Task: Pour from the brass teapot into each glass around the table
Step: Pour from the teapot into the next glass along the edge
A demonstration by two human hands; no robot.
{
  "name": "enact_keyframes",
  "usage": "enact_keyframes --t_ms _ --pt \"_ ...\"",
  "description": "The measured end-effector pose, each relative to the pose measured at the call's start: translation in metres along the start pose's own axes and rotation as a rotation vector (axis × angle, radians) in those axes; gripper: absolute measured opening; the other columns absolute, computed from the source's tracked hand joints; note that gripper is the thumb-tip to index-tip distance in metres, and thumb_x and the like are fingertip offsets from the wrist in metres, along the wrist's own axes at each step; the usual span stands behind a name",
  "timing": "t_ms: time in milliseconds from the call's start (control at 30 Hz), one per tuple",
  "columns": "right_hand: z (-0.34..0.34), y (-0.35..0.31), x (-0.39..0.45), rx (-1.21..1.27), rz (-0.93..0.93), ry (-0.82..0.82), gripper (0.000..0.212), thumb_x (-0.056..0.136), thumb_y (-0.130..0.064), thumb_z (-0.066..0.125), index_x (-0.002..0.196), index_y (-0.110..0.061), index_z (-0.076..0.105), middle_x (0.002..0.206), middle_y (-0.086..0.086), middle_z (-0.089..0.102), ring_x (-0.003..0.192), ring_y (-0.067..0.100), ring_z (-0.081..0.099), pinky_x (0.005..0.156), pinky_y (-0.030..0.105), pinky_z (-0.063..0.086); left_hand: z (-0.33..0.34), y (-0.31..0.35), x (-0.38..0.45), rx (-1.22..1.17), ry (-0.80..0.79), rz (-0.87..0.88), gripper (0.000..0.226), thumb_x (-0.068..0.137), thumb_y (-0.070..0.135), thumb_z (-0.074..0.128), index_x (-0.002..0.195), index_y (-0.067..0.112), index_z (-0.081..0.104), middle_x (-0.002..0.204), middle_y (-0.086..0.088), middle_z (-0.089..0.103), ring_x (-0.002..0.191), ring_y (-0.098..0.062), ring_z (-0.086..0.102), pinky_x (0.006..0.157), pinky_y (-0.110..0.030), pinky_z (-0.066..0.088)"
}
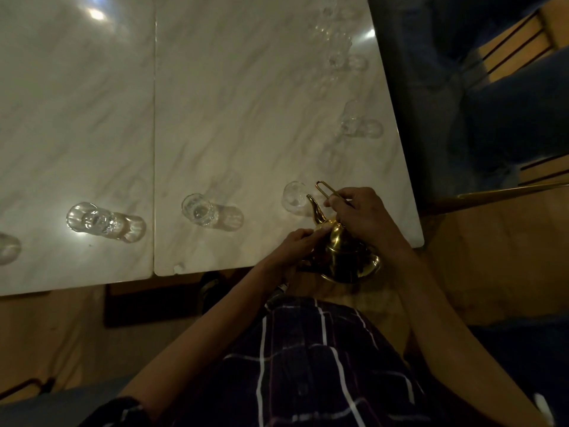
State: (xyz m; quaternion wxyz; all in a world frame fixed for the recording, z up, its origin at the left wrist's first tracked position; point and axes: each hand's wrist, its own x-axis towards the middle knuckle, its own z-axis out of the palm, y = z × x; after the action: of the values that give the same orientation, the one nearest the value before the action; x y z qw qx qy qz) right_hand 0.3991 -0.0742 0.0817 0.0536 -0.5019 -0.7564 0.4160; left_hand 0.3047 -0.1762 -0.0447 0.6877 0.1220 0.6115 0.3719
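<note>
1. The brass teapot (345, 251) hung over the near edge of the marble-patterned desk (231, 103), toward five o'clock in the view, tilted with its spout (314, 208) aimed up and to the left at the nearest glass (294, 195).
2. The right hand (366, 220) was clenched around the wire handle (326, 189), whose loop stuck out past the knuckles at twelve o'clock of the hand. Judged from the tilt, this grip carried the weight and set the pouring angle.
3. The left hand (295, 245) came in from eight o'clock of the pot, its fingers (308, 234) pressed to the top of the body near the lid, probably to hold the lid on and steady the pot while it tipped. Whether they closed on a knob I cannot tell.
4. The spout tip sat just beside the rim of the nearest glass, on its right side; no stream could be made out in the dim light.
5. Two more glasses, one (198, 211) at nine o'clock of the pot and another (92, 218) further left, stood in a row along the near edge, and others (354, 118) lined the right edge toward one o'clock, set apart so each could be reached by walking round.
6. No brand, label or writing could be read on anything.
</note>
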Motion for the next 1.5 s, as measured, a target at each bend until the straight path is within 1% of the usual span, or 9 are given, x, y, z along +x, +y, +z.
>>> enact_keyframes --t_ms 167,567,700,900,1033,1167,1300,1367,1500 --pt "0.0 -0.001 0.002 0.015 0.007 -0.002 0.025 0.096 -0.024 0.057 0.096 -0.009 0.077 0.074 -0.009 0.067 0.071 0.004 0.062 0.071 0.028 0.049 0.001 0.001 -0.001 -0.037 -0.001 -0.011 0.059 0.094 0.062 0.066 0.119 0.01 0.074 0.112 -0.005 0.074 0.105 -0.024 0.071 0.1 -0.053 0.059" --pt "0.0 -0.001 0.003 -0.005 -0.008 -0.014 0.026 0.097 -0.024 0.056 0.096 -0.008 0.077 0.07 -0.009 0.064 0.069 0.005 0.06 0.072 0.033 0.052 0.001 0.002 -0.005 -0.026 -0.008 0.015 0.059 0.097 0.06 0.062 0.12 0.007 0.073 0.111 -0.005 0.074 0.1 -0.02 0.07 0.103 -0.052 0.057" --pt "0.001 0.002 0.005 0.003 -0.004 -0.02 0.026 0.097 -0.024 0.056 0.094 -0.008 0.077 0.072 -0.006 0.067 0.073 0.011 0.064 0.073 0.035 0.053 0.001 0.001 -0.002 -0.036 -0.006 0.005 0.06 0.095 0.062 0.063 0.118 0.007 0.074 0.106 -0.003 0.075 0.099 -0.02 0.071 0.1 -0.049 0.059" --pt "0.002 0.008 0.006 0.027 0.001 -0.029 0.025 0.097 -0.025 0.058 0.094 -0.009 0.077 0.073 -0.005 0.068 0.068 0.004 0.061 0.067 0.026 0.047 0.002 -0.004 0.001 -0.013 0.009 0.022 0.061 0.095 0.062 0.064 0.117 0.006 0.075 0.116 -0.012 0.075 0.105 -0.028 0.073 0.1 -0.052 0.059" --pt "0.002 0.012 0.006 0.039 -0.014 -0.035 0.025 0.096 -0.025 0.058 0.092 -0.009 0.076 0.071 -0.005 0.068 0.068 0.008 0.063 0.067 0.029 0.049 0.003 -0.004 0.002 -0.032 0.01 0.015 0.059 0.096 0.061 0.063 0.118 0.007 0.074 0.111 -0.007 0.076 0.098 -0.022 0.073 0.089 -0.042 0.063" --pt "0.003 0.017 0.006 0.06 -0.027 -0.018 0.023 0.096 -0.023 0.059 0.091 -0.01 0.077 0.061 -0.013 0.061 0.057 -0.006 0.057 0.06 0.021 0.042 0.002 -0.007 0.007 -0.028 0.035 0.028 0.061 0.095 0.061 0.065 0.115 0.004 0.074 0.103 -0.006 0.076 0.095 -0.019 0.073 0.076 -0.032 0.059" --pt "0.007 0.022 0.005 0.097 -0.035 -0.001 0.022 0.096 -0.021 0.059 0.09 -0.011 0.077 0.059 -0.015 0.061 0.054 -0.01 0.056 0.055 0.012 0.039 -0.002 -0.007 0.007 -0.023 0.041 0.043 0.059 0.095 0.058 0.067 0.116 0.003 0.074 0.099 -0.006 0.078 0.091 -0.02 0.075 0.075 -0.033 0.06" --pt "0.01 0.023 0.006 0.129 -0.02 0.007 0.021 0.096 -0.021 0.059 0.09 -0.013 0.078 0.062 -0.015 0.064 0.055 -0.01 0.058 0.053 0.006 0.039 -0.006 -0.006 0.007 -0.01 0.04 0.044 0.059 0.094 0.058 0.068 0.117 0.004 0.073 0.093 -0.004 0.076 0.082 -0.017 0.073 0.071 -0.034 0.059" --pt "0.017 0.023 0.007 0.195 0.008 0.018 0.021 0.096 -0.022 0.06 0.091 -0.015 0.078 0.072 -0.012 0.071 0.061 -0.008 0.063 0.056 0.006 0.043 -0.018 -0.002 0.005 0.011 0.029 0.047 0.062 0.091 0.059 0.071 0.118 0.003 0.07 0.091 -0.004 0.073 0.074 -0.013 0.07 0.066 -0.032 0.057"
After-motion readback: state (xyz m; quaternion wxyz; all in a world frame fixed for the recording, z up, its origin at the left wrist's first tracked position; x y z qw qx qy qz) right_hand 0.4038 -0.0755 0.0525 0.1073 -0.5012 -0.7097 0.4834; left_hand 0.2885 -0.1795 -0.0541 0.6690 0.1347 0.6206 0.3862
